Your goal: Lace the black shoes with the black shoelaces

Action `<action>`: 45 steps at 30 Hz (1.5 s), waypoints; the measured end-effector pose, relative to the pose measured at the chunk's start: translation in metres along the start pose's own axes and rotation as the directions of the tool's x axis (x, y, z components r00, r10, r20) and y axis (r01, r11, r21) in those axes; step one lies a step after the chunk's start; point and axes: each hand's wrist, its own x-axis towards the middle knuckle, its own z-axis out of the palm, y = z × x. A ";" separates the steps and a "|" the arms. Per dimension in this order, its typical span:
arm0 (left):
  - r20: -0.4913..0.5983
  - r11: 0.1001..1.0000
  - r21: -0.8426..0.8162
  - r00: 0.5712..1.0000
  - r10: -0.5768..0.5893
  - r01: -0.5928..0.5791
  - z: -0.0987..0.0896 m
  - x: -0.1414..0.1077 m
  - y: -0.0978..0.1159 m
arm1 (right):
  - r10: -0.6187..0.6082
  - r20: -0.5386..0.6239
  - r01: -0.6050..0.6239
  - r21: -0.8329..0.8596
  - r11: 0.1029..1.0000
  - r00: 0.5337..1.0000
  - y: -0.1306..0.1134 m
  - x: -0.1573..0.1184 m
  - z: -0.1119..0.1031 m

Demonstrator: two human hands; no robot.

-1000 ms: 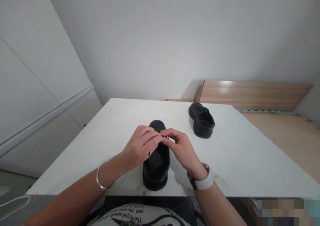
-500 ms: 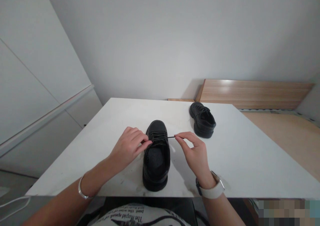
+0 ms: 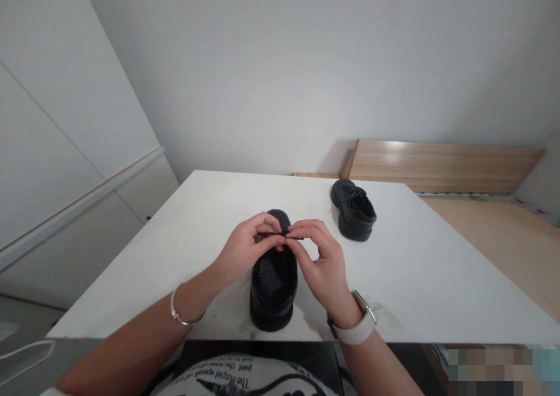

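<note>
A black lace-up shoe (image 3: 273, 291) stands on the white table (image 3: 175, 291) in front of me, its toe pointing away and its opening toward me. Over its lacing, both my hands come together. My left hand (image 3: 251, 241) pinches a black shoelace (image 3: 268, 234) between thumb and fingers. From the other side my right hand (image 3: 319, 256) pinches the lace too, its fingertips nearly touching those of the left. Most of the lacing is hidden behind my fingers. A second black shoe (image 3: 354, 209) sits farther back on the right, with its laces tied across the top.
White cabinet panels (image 3: 56, 151) stand to the left of the table. Beyond its right side are a wooden headboard (image 3: 437, 165) and a tan bed board (image 3: 490, 227). A plain wall (image 3: 280, 75) rises behind the table.
My right hand has moved left from beside the shoe, and my left hand has moved right, so they meet above the lacing. Both shoes stay where they were.
</note>
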 end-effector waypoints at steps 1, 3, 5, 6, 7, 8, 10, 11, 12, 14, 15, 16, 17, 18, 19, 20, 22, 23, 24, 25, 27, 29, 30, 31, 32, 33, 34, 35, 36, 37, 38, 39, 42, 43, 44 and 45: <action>-0.006 0.999 -0.029 1.000 -0.026 0.026 0.000 0.000 -0.001 | 0.005 0.006 -0.005 0.027 1.000 1.000 0.001 0.001 0.001; -0.021 0.997 -0.047 0.998 -0.064 0.063 0.000 0.000 -0.002 | 0.020 0.033 -0.022 0.083 0.996 0.999 0.003 0.001 0.002; -0.021 0.998 -0.011 0.998 -0.060 0.059 -0.001 -0.001 -0.003 | 0.033 0.068 -0.041 0.122 0.992 0.997 0.005 0.002 0.003; -0.018 0.999 0.019 0.999 -0.046 0.046 -0.001 -0.001 -0.003 | 0.040 0.085 -0.051 0.133 0.990 0.996 0.006 0.002 0.003; -0.015 0.998 0.054 0.999 -0.029 0.030 -0.002 -0.001 -0.004 | 0.045 0.097 -0.058 0.141 0.988 0.994 0.007 0.003 0.003; -0.012 0.996 0.094 1.000 -0.009 0.010 -0.002 -0.002 -0.004 | 0.048 0.104 -0.063 0.145 0.987 0.993 0.007 0.003 0.003; 0.002 0.985 0.170 0.999 0.036 -0.035 -0.003 -0.002 -0.004 | 0.048 0.106 -0.063 0.150 0.987 0.993 0.007 0.004 0.003; 0.009 0.978 0.200 0.998 0.056 -0.057 -0.003 -0.002 -0.003 | 0.046 0.099 -0.061 0.150 0.987 0.994 0.007 0.005 0.003; 0.016 0.972 0.222 0.997 0.074 -0.075 -0.002 -0.002 -0.003 | 0.042 0.090 -0.055 0.147 0.988 0.995 0.006 0.005 0.003; 0.006 0.965 0.245 0.995 0.100 -0.099 -0.001 -0.003 -0.004 | 0.036 0.075 -0.045 0.134 0.990 0.997 0.006 0.005 0.003; -0.011 0.964 0.246 0.994 0.111 -0.105 -0.001 -0.003 -0.004 | 0.036 0.074 -0.045 0.125 0.991 0.997 0.006 0.005 0.003; -0.030 0.963 0.244 0.992 0.121 -0.110 -0.001 -0.003 -0.005 | 0.040 0.074 -0.048 0.112 0.993 0.996 0.006 0.004 0.003; -0.047 0.964 0.242 0.990 0.130 -0.115 0.000 -0.004 -0.006 | 0.046 0.078 -0.054 0.094 0.994 0.996 0.007 0.003 0.003; -0.062 0.963 0.240 0.988 0.139 -0.120 0.000 -0.004 -0.007 | 0.052 0.087 -0.058 0.071 0.996 0.995 0.008 0.002 0.002; -0.073 0.963 0.239 0.986 0.148 -0.126 0.000 -0.004 -0.008 | 0.057 0.098 -0.061 0.043 0.997 0.994 0.009 0.001 0.002; -0.077 0.962 0.239 0.985 0.154 -0.132 0.000 -0.005 -0.009 | 0.058 0.110 -0.060 0.015 0.998 0.992 0.009 0.001 0.001; -0.072 0.962 0.235 0.985 0.157 -0.136 -0.001 -0.006 -0.009 | 0.041 0.130 -0.034 -0.050 0.998 0.991 0.011 0.000 -0.002; -0.065 0.963 0.234 0.986 0.154 -0.135 -0.001 -0.006 -0.009 | 0.020 0.136 -0.008 -0.092 0.996 0.990 0.011 0.000 -0.003; -0.055 0.961 0.242 0.987 0.151 -0.133 -0.001 -0.007 -0.008 | -0.007 0.135 0.027 -0.143 0.989 0.991 0.011 0.001 -0.004; -0.046 0.956 0.261 0.988 0.150 -0.133 -0.001 -0.008 -0.008 | -0.041 0.132 0.066 -0.198 0.978 0.990 0.011 0.001 -0.005; -0.031 0.935 0.327 0.987 0.157 -0.138 -0.001 -0.009 -0.006 | -0.102 0.133 0.138 -0.298 0.945 0.986 0.011 0.000 -0.005; -0.027 0.917 0.373 0.987 0.161 -0.139 -0.001 -0.010 -0.005 | -0.132 0.139 0.173 -0.345 0.923 0.981 0.010 -0.001 -0.003; -0.033 0.921 0.366 0.988 0.152 -0.130 -0.002 -0.010 -0.004 | -0.135 0.147 0.179 -0.349 0.920 0.980 0.010 -0.002 -0.003; -0.047 0.934 0.339 0.989 0.137 -0.114 -0.002 -0.009 -0.005 | -0.134 0.160 0.183 -0.346 0.920 0.978 0.009 -0.003 -0.002; -0.062 0.950 0.297 0.991 0.116 -0.093 -0.002 -0.008 -0.005 | -0.131 0.180 0.187 -0.343 0.920 0.975 0.009 -0.005 -0.002; -0.075 0.966 0.249 0.993 0.091 -0.070 -0.002 -0.007 -0.006 | -0.131 0.206 0.197 -0.344 0.918 0.970 0.008 -0.006 -0.002; -0.080 0.979 0.198 0.995 0.063 -0.046 -0.002 -0.006 -0.007 | -0.135 0.236 0.213 -0.347 0.913 0.962 0.008 -0.007 -0.003; -0.081 0.989 0.148 0.996 0.036 -0.024 -0.002 -0.005 -0.007 | -0.141 0.271 0.235 -0.355 0.905 0.952 0.008 -0.008 -0.004; -0.074 0.994 0.105 0.997 0.014 -0.006 -0.002 -0.004 -0.008 | -0.147 0.305 0.258 -0.366 0.894 0.941 0.008 -0.008 -0.005; -0.065 0.997 0.074 0.998 0.001 0.004 -0.002 -0.004 -0.009 | -0.151 0.336 0.279 -0.376 0.884 0.930 0.008 -0.009 -0.006; -0.057 0.998 0.061 0.998 0.000 0.003 -0.002 -0.003 -0.009 | -0.152 0.360 0.294 -0.385 0.875 0.921 0.008 -0.009 -0.008; -0.052 0.998 0.068 0.999 0.012 -0.008 -0.001 -0.004 -0.009 | -0.147 0.376 0.300 -0.389 0.871 0.915 0.007 -0.009 -0.009; -0.039 0.978 0.190 0.994 0.102 -0.092 0.001 -0.006 -0.006 | -0.123 0.347 0.252 -0.355 0.900 0.930 0.005 -0.008 -0.010; -0.027 0.958 0.253 0.988 0.149 -0.138 0.001 -0.007 -0.005 | -0.108 0.312 0.214 -0.329 0.920 0.944 0.005 -0.008 -0.009; -0.009 0.927 0.322 0.979 0.205 -0.192 0.002 -0.008 -0.003 | -0.087 0.275 0.172 -0.302 0.938 0.957 0.004 -0.008 -0.008; 0.017 0.884 0.392 0.963 0.270 -0.254 0.002 -0.009 -0.002 | -0.064 0.246 0.134 -0.280 0.951 0.967 0.004 -0.008 -0.007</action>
